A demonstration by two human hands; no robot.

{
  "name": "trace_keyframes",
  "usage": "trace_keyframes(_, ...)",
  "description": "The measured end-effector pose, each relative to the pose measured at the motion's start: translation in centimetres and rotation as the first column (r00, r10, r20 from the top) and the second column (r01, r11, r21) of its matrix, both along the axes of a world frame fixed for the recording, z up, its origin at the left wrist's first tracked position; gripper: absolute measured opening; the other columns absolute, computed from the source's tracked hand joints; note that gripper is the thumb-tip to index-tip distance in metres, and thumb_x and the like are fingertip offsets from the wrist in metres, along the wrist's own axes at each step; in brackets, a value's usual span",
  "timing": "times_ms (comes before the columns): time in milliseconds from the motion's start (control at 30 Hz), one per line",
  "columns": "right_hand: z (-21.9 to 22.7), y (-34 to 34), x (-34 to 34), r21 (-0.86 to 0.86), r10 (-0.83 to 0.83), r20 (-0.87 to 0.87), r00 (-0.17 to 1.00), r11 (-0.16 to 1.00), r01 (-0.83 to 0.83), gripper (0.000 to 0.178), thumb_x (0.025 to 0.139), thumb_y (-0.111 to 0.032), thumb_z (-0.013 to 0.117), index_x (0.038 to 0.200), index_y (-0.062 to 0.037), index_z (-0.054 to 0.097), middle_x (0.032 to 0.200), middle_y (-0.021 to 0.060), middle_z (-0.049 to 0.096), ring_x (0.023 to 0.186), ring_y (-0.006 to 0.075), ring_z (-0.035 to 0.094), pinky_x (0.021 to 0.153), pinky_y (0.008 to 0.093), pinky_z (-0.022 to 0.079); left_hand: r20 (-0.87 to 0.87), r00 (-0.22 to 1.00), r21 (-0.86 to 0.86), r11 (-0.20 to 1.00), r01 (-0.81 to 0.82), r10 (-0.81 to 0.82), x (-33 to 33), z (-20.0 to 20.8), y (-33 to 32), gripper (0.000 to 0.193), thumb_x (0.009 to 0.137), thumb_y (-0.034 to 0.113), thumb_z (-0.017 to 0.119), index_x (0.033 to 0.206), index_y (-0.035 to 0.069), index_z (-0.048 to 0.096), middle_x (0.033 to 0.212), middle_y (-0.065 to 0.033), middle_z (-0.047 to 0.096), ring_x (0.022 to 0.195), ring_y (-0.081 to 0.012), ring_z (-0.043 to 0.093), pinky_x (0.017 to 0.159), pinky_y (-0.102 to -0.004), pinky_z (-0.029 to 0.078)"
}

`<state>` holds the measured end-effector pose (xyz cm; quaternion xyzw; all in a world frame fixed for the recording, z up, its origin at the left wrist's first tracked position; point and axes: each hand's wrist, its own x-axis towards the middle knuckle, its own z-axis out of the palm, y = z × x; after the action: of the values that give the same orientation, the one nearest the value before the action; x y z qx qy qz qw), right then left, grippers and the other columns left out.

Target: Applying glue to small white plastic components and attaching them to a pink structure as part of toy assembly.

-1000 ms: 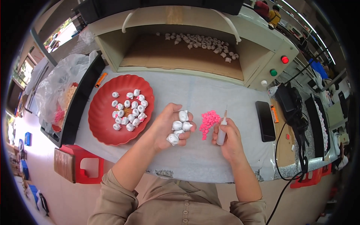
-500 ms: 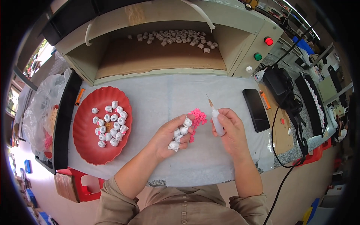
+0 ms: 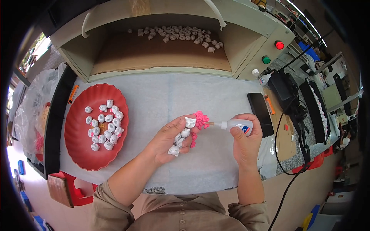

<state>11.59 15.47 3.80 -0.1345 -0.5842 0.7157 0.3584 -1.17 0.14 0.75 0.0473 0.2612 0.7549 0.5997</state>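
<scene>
My left hand cups several small white moulded pieces in its curled fingers. The topmost piece sits up by the thumb, its pointed corners showing. In my right hand is a small squeeze bottle of translucent plastic with a thin dispensing tip. It lies nearly level, the tip directed left at the fingers of my left hand; whether it touches a piece I cannot tell. A heap of small pink pieces lies on the white table cover just beyond my left fingertips, partly hidden by them.
On the left, a red scalloped dish holds more white pieces, beside a black tray with a plastic bag. A box-like machine with white pieces inside stands at the back. A phone and black cable adapter lie right.
The bottle has swung from upright to nearly level, its tip now pointing left toward my left hand. My right hand turned with it. The whole view has shifted slightly.
</scene>
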Motion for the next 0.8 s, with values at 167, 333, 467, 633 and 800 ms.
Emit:
trace_keyframes(167, -0.2, -1.0, 0.2, 0.162, 0.022, -0.039, 0.999, 0.987, -0.015, 0.025, 0.078, -0.009, 0.061, 0.095, -0.0012, 0.044, 0.087, 0.0074, 0.049, 0.064, 0.0079, 0.049, 0.055, 0.0186, 0.04, -0.017, 0.999, 0.004, 1.0, 0.027, -0.027, 0.1, -0.3, 0.0, 0.027, 0.088, 0.026, 0.045, 0.11, 0.01, 0.046, 0.088, -0.0084, 0.056, 0.055, -0.0112, 0.044, 0.043, -0.0234, 0.038)
trace_keyframes(333, -0.7, -0.8, 0.4, 0.476, -0.048, 0.003, 0.999, 0.879, 0.041, 0.023, 0.081, -0.011, 0.058, 0.094, -0.0012, 0.043, 0.082, 0.0058, 0.044, 0.061, 0.0074, 0.042, 0.052, 0.0181, 0.035, -0.06, 0.998, -0.015, 1.0, 0.016, -0.017, 0.3, 0.0, 0.1, 0.025, 0.089, 0.023, 0.045, 0.11, 0.01, 0.047, 0.09, -0.0094, 0.056, 0.055, -0.0109, 0.044, 0.044, -0.0233, 0.039)
trace_keyframes(467, -0.9, -0.8, 0.3, 0.494, -0.055, -0.007, 0.998, 0.868, 0.051, 0.023, 0.08, -0.011, 0.059, 0.094, -0.0011, 0.043, 0.082, 0.0061, 0.044, 0.062, 0.0077, 0.041, 0.052, 0.0185, 0.034, -0.086, 0.996, -0.031, 0.999, 0.026, -0.029, 0.4, 0.0, 0.0, 0.024, 0.088, 0.023, 0.046, 0.109, 0.01, 0.048, 0.09, -0.0085, 0.056, 0.055, -0.0103, 0.044, 0.044, -0.0229, 0.038)
trace_keyframes(633, -1.0, -0.8, 0.3, 0.582, -0.058, -0.023, 0.998, 0.811, 0.06, 0.023, 0.08, -0.011, 0.059, 0.094, -0.0008, 0.044, 0.08, 0.0064, 0.044, 0.061, 0.0083, 0.041, 0.052, 0.0189, 0.033, -0.118, 0.993, -0.046, 0.999, 0.006, -0.011, 0.6, 0.0, 0.1, 0.03, 0.085, 0.025, 0.053, 0.109, 0.008, 0.047, 0.088, -0.0086, 0.054, 0.055, -0.0096, 0.043, 0.042, -0.0212, 0.037)
trace_keyframes(800, -1.0, -0.7, 0.3, 0.596, -0.05, -0.028, 0.998, 0.801, 0.056, 0.023, 0.08, -0.01, 0.059, 0.094, -0.0009, 0.044, 0.079, 0.0065, 0.044, 0.06, 0.0084, 0.041, 0.051, 0.0191, 0.033, -0.139, 0.99, -0.053, 0.999, 0.01, -0.017, 0.7, 0.2, 0.1, 0.03, 0.085, 0.025, 0.052, 0.109, 0.008, 0.048, 0.088, -0.0082, 0.053, 0.055, -0.0091, 0.043, 0.042, -0.0211, 0.037)
